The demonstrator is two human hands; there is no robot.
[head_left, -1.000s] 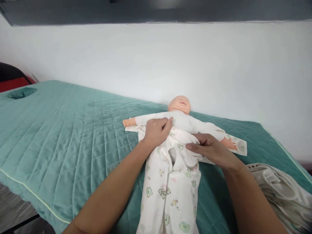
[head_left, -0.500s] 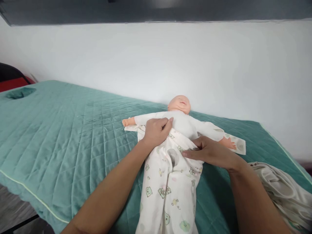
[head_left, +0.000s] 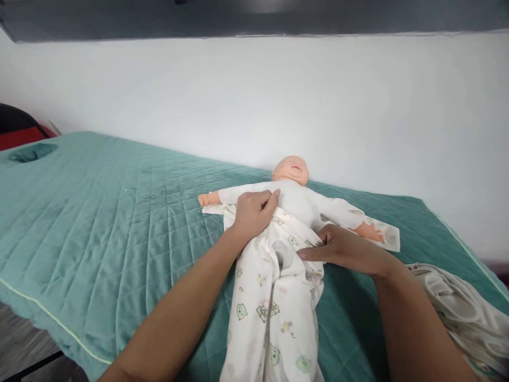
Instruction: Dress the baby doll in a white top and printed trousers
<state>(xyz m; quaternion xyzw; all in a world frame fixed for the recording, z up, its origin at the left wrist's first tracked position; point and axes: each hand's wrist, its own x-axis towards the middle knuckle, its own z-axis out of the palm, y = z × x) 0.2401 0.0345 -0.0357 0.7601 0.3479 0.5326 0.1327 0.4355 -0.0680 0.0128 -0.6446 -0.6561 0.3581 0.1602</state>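
A baby doll [head_left: 296, 199] lies on its back with its head by the wall and both arms spread. White printed baby pants [head_left: 274, 313] with bears cover its legs and lower belly, with a grey-white gap at the crotch. My left hand [head_left: 254, 212] is closed on the waistband at the doll's belly. At the other hip my right hand [head_left: 336, 246] pinches the pants' side, thumb in front and fingers partly hidden behind the cloth. A matching printed cloth [head_left: 392, 236] shows under the doll's arms.
A green quilted cover [head_left: 131, 228] spreads over the bed, which has a hole [head_left: 34, 152] at far left. White folded clothing [head_left: 465, 313] lies at right. Behind stands a white wall [head_left: 178, 101]; a red and black chair [head_left: 19, 132] shows at left.
The cloth by my right hand has drawn in slightly, and the pants' right side lies narrower. My left hand keeps its hold; the view has shifted a little.
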